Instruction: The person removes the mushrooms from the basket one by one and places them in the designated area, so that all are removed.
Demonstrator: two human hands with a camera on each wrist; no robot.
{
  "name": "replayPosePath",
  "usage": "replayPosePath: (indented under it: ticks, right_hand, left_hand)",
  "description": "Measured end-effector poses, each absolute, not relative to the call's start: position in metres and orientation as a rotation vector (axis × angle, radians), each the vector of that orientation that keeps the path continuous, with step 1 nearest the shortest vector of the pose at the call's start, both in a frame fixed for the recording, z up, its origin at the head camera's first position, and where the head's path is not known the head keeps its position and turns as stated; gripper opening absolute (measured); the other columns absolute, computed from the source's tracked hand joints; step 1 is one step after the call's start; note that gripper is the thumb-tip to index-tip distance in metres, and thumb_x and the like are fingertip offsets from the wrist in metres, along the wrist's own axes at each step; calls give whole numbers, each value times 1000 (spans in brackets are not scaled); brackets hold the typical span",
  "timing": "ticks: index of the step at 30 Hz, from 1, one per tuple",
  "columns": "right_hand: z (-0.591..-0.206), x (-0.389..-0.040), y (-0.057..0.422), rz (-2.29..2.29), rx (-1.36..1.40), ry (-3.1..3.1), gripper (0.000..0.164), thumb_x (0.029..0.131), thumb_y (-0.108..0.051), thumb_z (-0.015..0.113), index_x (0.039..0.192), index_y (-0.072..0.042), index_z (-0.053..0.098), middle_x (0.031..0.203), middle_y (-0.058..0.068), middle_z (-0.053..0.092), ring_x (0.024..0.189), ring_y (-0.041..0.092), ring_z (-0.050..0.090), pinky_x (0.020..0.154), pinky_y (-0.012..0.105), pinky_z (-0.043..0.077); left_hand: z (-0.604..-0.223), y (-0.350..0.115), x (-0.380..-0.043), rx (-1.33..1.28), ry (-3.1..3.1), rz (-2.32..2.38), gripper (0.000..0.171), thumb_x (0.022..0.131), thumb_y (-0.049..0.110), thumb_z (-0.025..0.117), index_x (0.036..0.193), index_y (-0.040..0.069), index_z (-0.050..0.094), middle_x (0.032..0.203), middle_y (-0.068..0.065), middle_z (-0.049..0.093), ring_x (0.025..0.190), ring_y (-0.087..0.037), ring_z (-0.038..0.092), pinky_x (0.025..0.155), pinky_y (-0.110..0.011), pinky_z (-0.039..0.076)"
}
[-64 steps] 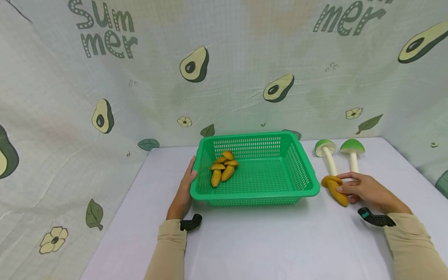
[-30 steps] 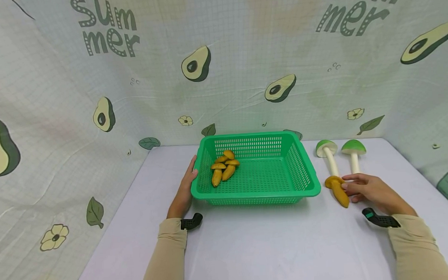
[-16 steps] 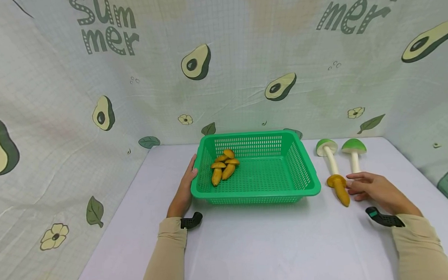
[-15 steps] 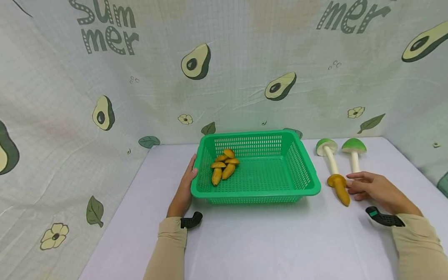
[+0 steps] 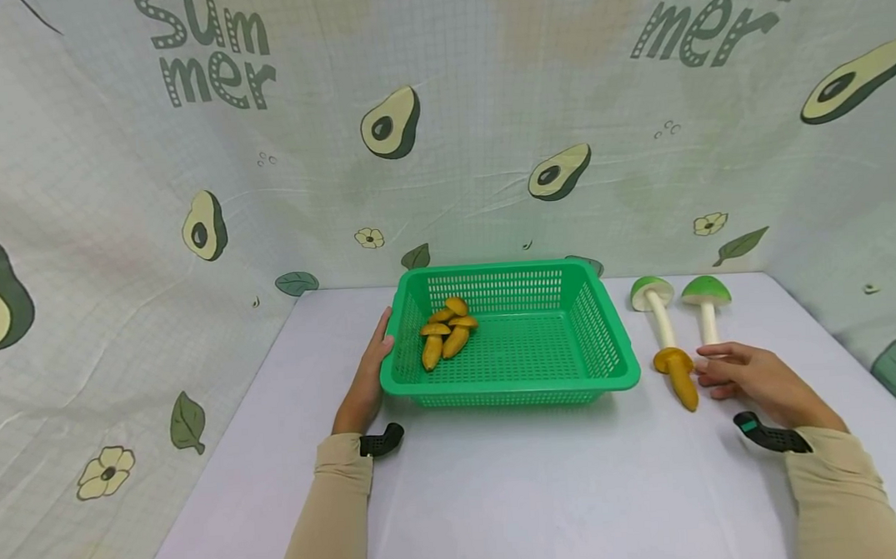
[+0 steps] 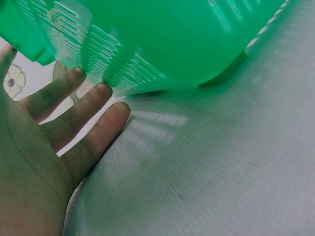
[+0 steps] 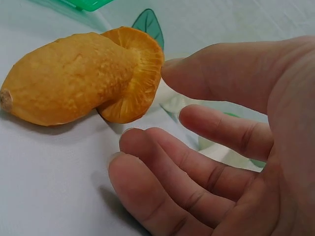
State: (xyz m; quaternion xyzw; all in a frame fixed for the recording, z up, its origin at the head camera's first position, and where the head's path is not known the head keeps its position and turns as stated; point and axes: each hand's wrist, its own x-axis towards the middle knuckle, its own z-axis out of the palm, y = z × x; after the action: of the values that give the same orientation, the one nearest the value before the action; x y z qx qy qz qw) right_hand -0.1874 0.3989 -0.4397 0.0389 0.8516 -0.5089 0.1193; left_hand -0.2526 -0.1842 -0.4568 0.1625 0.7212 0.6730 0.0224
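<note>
At the left end of a green plastic basket (image 5: 509, 388), my left hand (image 5: 364, 387) touches the side wall with straight, spread fingers. The left wrist view shows the fingertips (image 6: 101, 91) against the slotted wall. Several yellow-brown toy mushrooms (image 5: 456, 341) lie in the basket's left part. Right of the basket, another yellow-brown mushroom (image 5: 680, 378) lies on the table, cap away from me. My right hand (image 5: 756, 379) hovers just right of it, fingers loosely bent and holding nothing. In the right wrist view, the thumb (image 7: 216, 73) is close to the cap; whether it touches, I cannot tell.
Two green-capped mushrooms with white stems lie behind the yellow-brown one: a left one (image 5: 661, 320) and a right one (image 5: 707, 293), whose stem end is near my right fingers. A printed cloth (image 5: 472, 145) hangs behind the white table (image 5: 532, 493).
My right hand has let go of the yellow-brown mushroom and drawn slightly right. The mushroom has shifted a little right and turned slightly. My left hand and the basket keep their places.
</note>
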Motion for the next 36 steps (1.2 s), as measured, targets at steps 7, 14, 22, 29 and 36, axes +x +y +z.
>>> replayPosePath:
  ticks: [7, 14, 22, 29, 36]
  right_hand:
    - [-439, -187, 405, -1484, 134, 2510, 74, 100, -44, 60, 150, 5, 34, 126, 13, 63, 96, 13, 66, 80, 30, 56]
    - [-435, -187, 404, -1493, 112, 2539, 74, 101, -45, 57, 150, 5, 33, 138, 29, 53, 98, 13, 66, 80, 30, 56]
    - [-426, -186, 400, -1541, 66, 2578, 69, 103, -39, 57, 149, 7, 33, 135, 28, 55, 99, 11, 66, 81, 28, 56]
    - [-421, -185, 399, -1573, 64, 2590, 67, 102, -39, 59, 147, 5, 36, 121, 4, 64, 98, 9, 66, 80, 26, 56]
    - [-418, -186, 397, -1608, 54, 2594, 64, 101, -40, 59, 145, 2, 40, 110, -14, 64, 97, 3, 65, 80, 24, 55]
  left_hand:
    - [-458, -185, -254, 503, 2241, 2082, 58, 106, 49, 33, 161, 41, 13, 163, 20, 12, 150, -8, 3, 120, -52, 1]
    - [-459, -185, -253, 500, 2240, 2082, 59, 107, 50, 32, 161, 40, 12, 163, 20, 11, 150, -8, 3, 120, -51, 1]
    - [-458, -184, -253, 506, 2235, 2090, 59, 106, 50, 32, 161, 41, 13, 163, 20, 11, 150, -8, 4, 120, -51, 2]
    - [-458, -184, -254, 500, 2241, 2081, 61, 106, 50, 32, 162, 36, 11, 164, 19, 11, 150, -9, 3, 120, -52, 1]
    - [-456, -184, -254, 500, 2241, 2087, 60, 106, 50, 32, 162, 38, 13, 163, 20, 12, 150, -8, 5, 120, -51, 2]
